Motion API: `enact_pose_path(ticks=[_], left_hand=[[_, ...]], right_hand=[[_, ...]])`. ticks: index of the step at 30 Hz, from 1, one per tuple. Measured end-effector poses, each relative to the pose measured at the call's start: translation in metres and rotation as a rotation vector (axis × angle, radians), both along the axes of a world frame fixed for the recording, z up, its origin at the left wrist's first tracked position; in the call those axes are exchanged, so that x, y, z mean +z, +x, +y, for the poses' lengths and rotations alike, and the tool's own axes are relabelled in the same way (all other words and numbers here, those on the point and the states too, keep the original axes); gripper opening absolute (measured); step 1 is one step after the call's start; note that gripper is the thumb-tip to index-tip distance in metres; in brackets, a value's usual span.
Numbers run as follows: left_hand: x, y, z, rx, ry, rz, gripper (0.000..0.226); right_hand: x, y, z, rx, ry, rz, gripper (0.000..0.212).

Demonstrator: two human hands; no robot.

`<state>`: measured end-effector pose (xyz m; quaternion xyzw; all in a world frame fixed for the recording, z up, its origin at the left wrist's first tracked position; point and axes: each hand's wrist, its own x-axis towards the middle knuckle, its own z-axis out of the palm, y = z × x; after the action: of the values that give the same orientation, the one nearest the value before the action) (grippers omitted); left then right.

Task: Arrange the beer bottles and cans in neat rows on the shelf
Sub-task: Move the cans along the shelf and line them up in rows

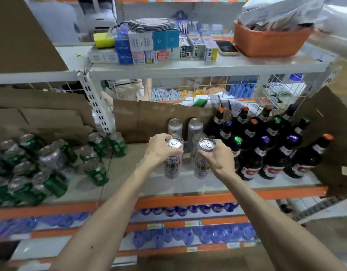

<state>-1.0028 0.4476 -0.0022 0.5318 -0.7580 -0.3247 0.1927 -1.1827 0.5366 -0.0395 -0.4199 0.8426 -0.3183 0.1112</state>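
from my remote seat the biggest thing was the white metal shelf with the orange front edge (127, 178), which ran across the whole view. a brown cardboard sheet (145, 118) stood along its back edge. toward the right end of the shelf, dark glass beer bottles (274, 155) with coloured caps stood upright and close together, in rows from the back edge to the front edge. at the left end a loose cluster of green cans (51, 184) stood packed without clear rows, with one greyish can among them. on the shelf above, an orange plastic basket (266, 45) sat toward the right end, and small cardboard boxes (149, 45) were stacked near its middle.

in the middle of the beer shelf, just left of the bottles, tall silver cans (195, 125) stood upright in two pairs, the rear pair near the cardboard. in front of them i had both hands out. my left hand (159, 150) was curled round the top of the left tall printed can (171, 167), fingers wrapped at the rim, lid showing. my right hand (219, 156) gripped the right tall printed can (201, 168) the same way. the two cans were upright, side by side with a gap between them, near the front edge and in line with the pairs behind. i could not tell whether their bases touched the shelf.
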Motion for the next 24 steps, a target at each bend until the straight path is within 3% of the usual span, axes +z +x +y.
enact_pose_path(ticks=[10, 19, 24], left_hand=[[-0.02, -0.014, 0.005, 0.015, 0.015, 0.011, 0.051], [-0.052, -0.019, 0.008, 0.013, 0.047, 0.027, 0.071], [-0.055, -0.019, 0.008, -0.012, 0.035, 0.003, 0.071]], right_hand=[[-0.014, -0.01, 0.003, 0.005, 0.02, -0.002, 0.049], [-0.036, -0.008, 0.007, 0.028, 0.04, -0.021, 0.052], [-0.034, -0.008, 0.006, 0.067, 0.059, -0.039, 0.051]])
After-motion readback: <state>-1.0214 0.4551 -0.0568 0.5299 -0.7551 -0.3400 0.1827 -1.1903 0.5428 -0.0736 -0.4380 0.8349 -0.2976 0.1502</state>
